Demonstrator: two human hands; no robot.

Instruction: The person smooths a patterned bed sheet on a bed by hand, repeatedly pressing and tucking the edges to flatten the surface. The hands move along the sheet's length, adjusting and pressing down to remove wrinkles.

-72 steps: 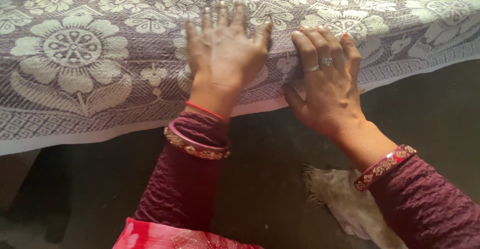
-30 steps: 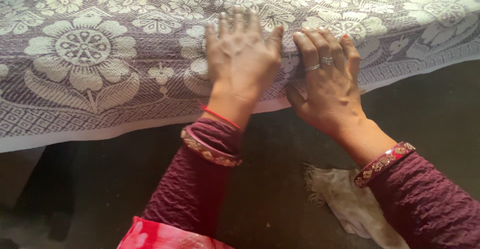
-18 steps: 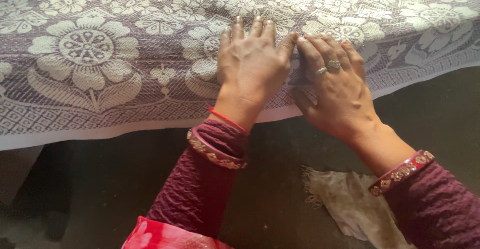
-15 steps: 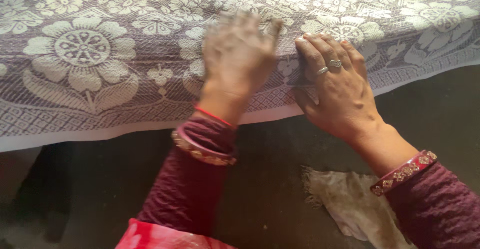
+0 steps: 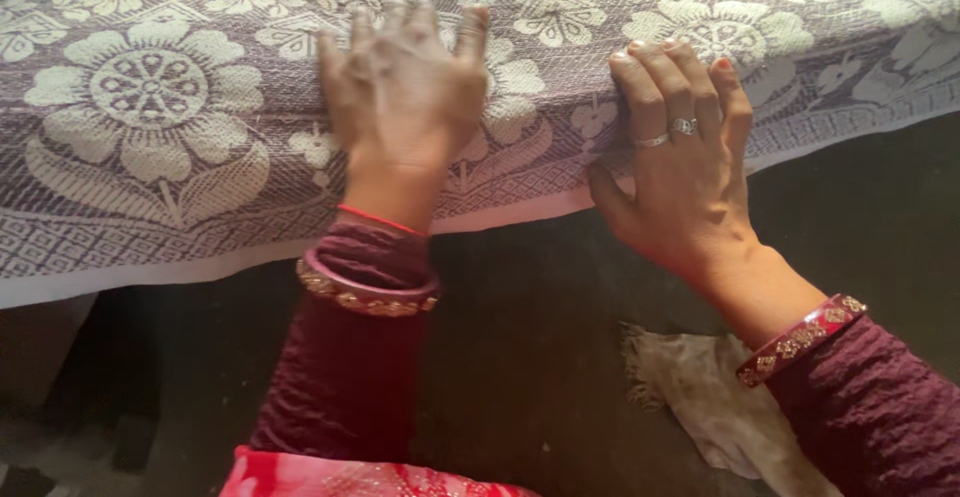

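Observation:
A purple-grey woven bedspread [image 5: 160, 147] with cream flower patterns covers a raised surface and hangs over its near edge. My left hand [image 5: 405, 92] lies flat on it with the fingers spread, palm down, slightly blurred. My right hand [image 5: 680, 162] presses on the cloth at the edge, fingers together on top and the thumb under the hem. It wears two rings. Both wrists carry red and gold bangles over dark maroon sleeves.
Below the cloth's white hem [image 5: 200, 267] lies a dark floor [image 5: 520, 357]. A crumpled off-white rag [image 5: 710, 397] with a frayed edge lies on the floor under my right forearm. A red patterned garment [image 5: 340, 477] shows at the bottom.
My left hand has slid left across the bedspread, away from my right hand, after meeting it half a second ago. My right hand stays at the edge.

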